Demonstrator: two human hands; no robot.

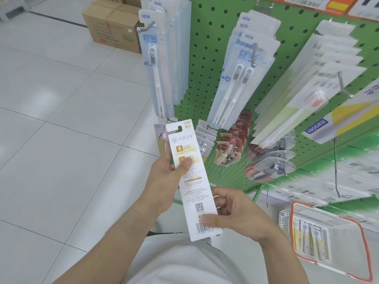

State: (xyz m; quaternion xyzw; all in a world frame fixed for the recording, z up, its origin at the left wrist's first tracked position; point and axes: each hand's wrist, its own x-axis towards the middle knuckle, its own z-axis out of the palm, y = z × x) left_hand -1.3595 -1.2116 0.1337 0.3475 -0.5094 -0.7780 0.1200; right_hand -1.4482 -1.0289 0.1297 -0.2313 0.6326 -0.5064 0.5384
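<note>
Toothbrush pack (193, 179), a long, flat white card with its printed back up, shows gold panels, fine text, a QR code and a barcode near its lower end, plus a hang slot at the top. It is held in the air before the green perforated pegboard (207, 64). The left hand (170, 173) grips its upper half, thumb pressed on the card; the right hand (231, 212) pinches the lower end. Glossy clear blister packs (242, 78) hang on metal hooks.

I count one toothbrush pack (193, 187) gripped by my left hand (164, 177) and right hand (238, 214); one basket (340, 232) right of it.
</note>
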